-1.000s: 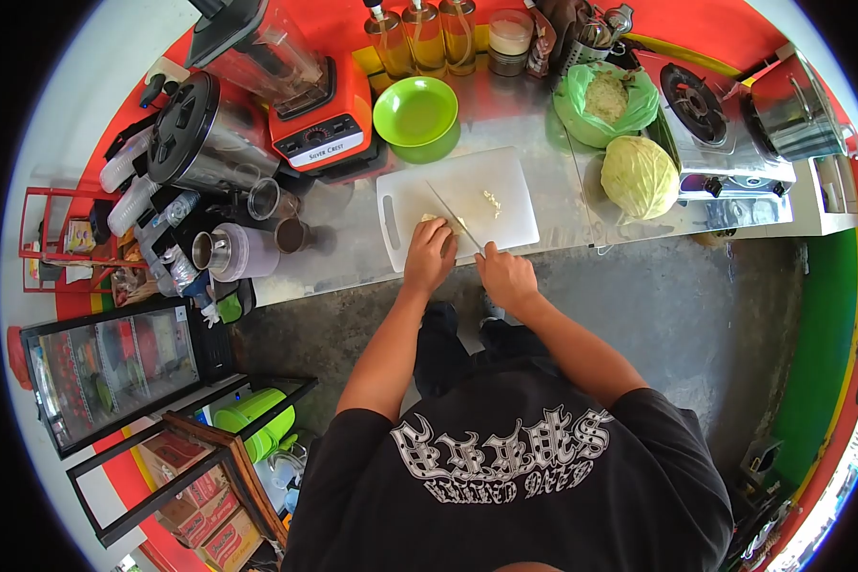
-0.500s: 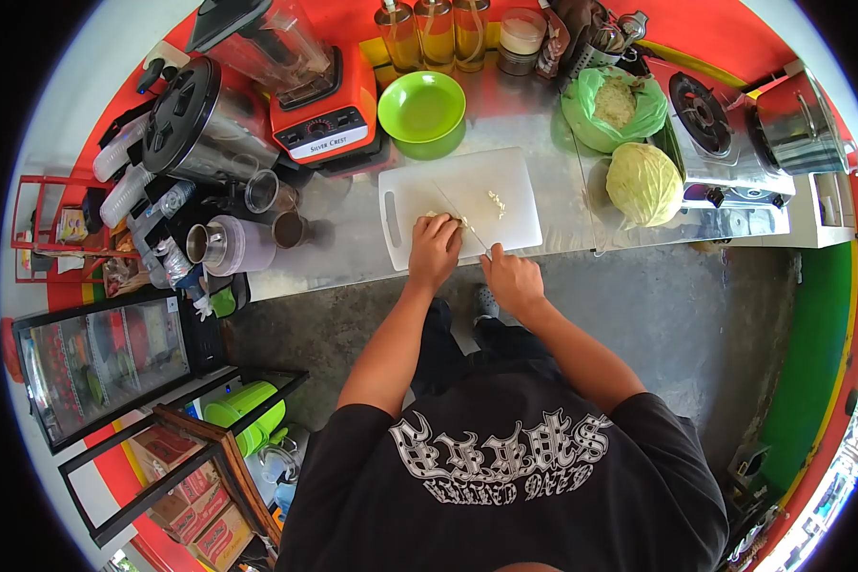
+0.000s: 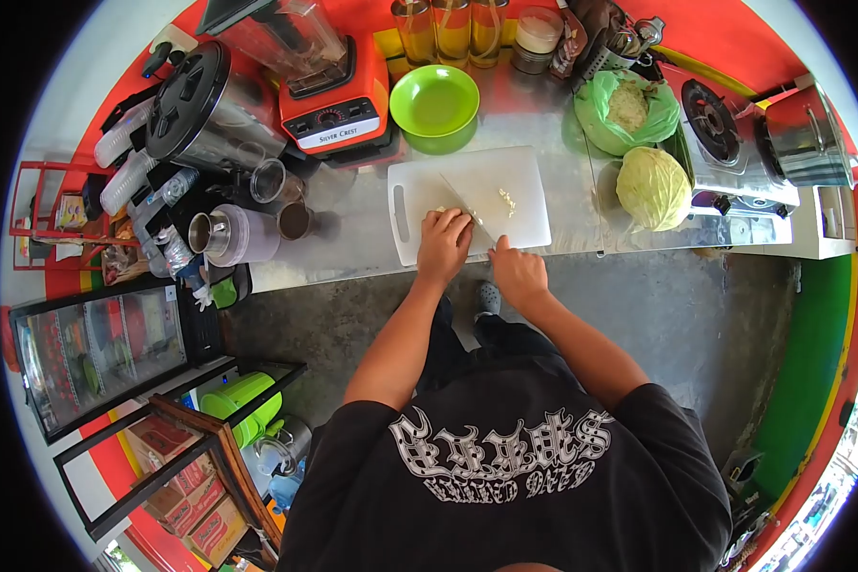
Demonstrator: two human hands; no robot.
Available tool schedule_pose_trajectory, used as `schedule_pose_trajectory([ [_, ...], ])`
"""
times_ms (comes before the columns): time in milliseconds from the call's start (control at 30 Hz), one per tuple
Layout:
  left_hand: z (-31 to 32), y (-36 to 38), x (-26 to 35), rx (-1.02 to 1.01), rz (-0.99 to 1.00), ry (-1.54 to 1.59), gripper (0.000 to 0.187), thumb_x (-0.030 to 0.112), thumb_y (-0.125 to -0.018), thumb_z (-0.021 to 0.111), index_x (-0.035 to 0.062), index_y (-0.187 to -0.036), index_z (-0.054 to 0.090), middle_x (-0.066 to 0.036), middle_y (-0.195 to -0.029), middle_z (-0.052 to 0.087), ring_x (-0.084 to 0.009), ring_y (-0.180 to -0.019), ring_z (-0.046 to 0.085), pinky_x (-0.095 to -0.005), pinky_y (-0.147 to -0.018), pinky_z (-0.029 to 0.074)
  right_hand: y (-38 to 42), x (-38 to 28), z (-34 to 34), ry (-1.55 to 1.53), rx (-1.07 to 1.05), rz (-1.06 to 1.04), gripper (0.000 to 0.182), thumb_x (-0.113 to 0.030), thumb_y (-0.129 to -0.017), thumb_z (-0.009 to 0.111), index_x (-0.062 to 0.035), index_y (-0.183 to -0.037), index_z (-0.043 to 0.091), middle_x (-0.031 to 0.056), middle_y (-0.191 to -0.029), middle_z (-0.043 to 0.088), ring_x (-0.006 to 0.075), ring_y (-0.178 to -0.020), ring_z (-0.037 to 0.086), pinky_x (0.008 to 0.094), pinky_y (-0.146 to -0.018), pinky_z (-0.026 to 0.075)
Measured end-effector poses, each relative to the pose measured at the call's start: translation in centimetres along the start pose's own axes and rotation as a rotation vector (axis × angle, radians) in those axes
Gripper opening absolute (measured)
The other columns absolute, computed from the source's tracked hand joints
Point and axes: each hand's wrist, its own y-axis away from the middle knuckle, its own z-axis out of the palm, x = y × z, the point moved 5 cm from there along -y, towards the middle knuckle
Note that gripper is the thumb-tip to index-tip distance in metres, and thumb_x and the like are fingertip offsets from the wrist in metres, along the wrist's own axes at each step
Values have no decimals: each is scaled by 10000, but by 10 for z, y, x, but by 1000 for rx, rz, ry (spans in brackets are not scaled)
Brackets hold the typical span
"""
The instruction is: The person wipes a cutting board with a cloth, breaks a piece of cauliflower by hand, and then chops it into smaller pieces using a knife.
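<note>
A white cutting board (image 3: 526,172) lies on the steel counter. Over its lower middle, my left hand (image 3: 444,244) has its fingers curled and pressed down on garlic (image 3: 441,209), mostly hidden under the fingertips. My right hand (image 3: 519,275) is closed round the handle of a knife (image 3: 466,202) near the board's front edge. The blade slants up and left across the board, right beside my left fingertips. Finely chopped pale bits (image 3: 507,201) form a small pile to the right of the blade.
Behind the board stand a green bowl (image 3: 435,81) and a red blender (image 3: 335,116). A cabbage (image 3: 654,189) and a green plastic bag (image 3: 596,114) of shredded food sit to the right, beside a gas stove (image 3: 734,181). Cups and a purple-grey container (image 3: 250,236) stand left.
The whole view has shifted slightly, so the counter and board appear a little further right. Both hands stay at the board, with the knife still beside my left fingertips.
</note>
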Motion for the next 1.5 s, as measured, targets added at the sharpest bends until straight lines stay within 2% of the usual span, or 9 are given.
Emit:
schedule_pose_trajectory([
  [200, -1, 0, -1, -5, -3, 22, 175, 75, -858, 751, 67, -1031, 728, -59, -1094, 680, -315, -1014, 593, -427, -919, 473, 8, -9, -19, 13, -105, 52, 294, -363, -1030, 587, -79, -957, 561, 109, -691, 728, 292, -667, 757, 404, -574, 592],
  [433, 1, 0, -2, -3, -13, -24, 142, 95, -881, 725, 93, -1023, 717, -33, -1079, 662, -295, -993, 586, -427, -903, 468, -3, -8, -14, -1, -70, 25, 298, -368, -1028, 595, -80, -963, 550, 110, -696, 731, 284, -655, 755, 390, -570, 591],
  [600, 1, 0, -3, -4, -26, -17, 121, 109, -899, 706, 110, -1020, 707, -18, -1080, 647, -288, -1003, 576, -426, -908, 467, 6, -12, -18, 23, -160, 56, 303, -369, -1034, 587, -76, -973, 537, 103, -709, 735, 274, -675, 759, 390, -592, 597],
  [900, 3, 1, -1, 1, -17, -14, 105, 78, -871, 733, 76, -974, 712, -48, -1061, 676, -309, -991, 585, -428, -906, 466, 2, -12, -33, -20, -140, 11, 292, -355, -1027, 596, -73, -981, 537, 113, -720, 736, 281, -695, 762, 393, -612, 601],
  [1033, 0, 0, -3, 7, -29, 27, 89, 71, -865, 729, 71, -949, 701, -49, -1065, 677, -313, -1007, 581, -427, -918, 467, -1, -8, -3, -7, -114, 82, 285, -345, -1015, 611, -72, -967, 545, 117, -711, 732, 285, -685, 759, 398, -602, 599],
  [1100, 0, 2, -3, -4, -34, 29, 84, 69, -863, 729, 69, -941, 698, -50, -1067, 678, -315, -1008, 582, -427, -920, 468, -10, -9, -5, -62, -35, 6, 314, -348, -1048, 563, -47, -975, 517, 136, -681, 712, 303, -675, 753, 411, -573, 581],
  [1200, 3, 2, -4, 10, -20, 11, 84, 61, -860, 723, 65, -941, 701, -54, -1064, 683, -323, -998, 586, -427, -920, 468, -4, -10, -16, -26, -56, -12, 293, -355, -1021, 597, -72, -977, 535, 105, -697, 728, 283, -656, 754, 413, -576, 594],
  [1433, 0, 1, -2, 37, -29, 52, 83, 57, -861, 721, 63, -941, 700, -57, -1031, 692, -322, -986, 594, -426, -920, 472, -9, -9, -4, -19, -46, 49, 283, -345, -1022, 598, -73, -977, 531, 107, -706, 731, 280, -666, 756, 399, -573, 589],
  [1500, 0, 2, -3, 32, -25, 46, 83, 60, -865, 720, 60, -946, 702, -58, -1029, 694, -323, -986, 596, -424, -919, 473, -11, -12, -12, -57, -89, 1, 324, -355, -1046, 566, -38, -1008, 511, 140, -694, 722, 319, -684, 756, 433, -596, 594],
])
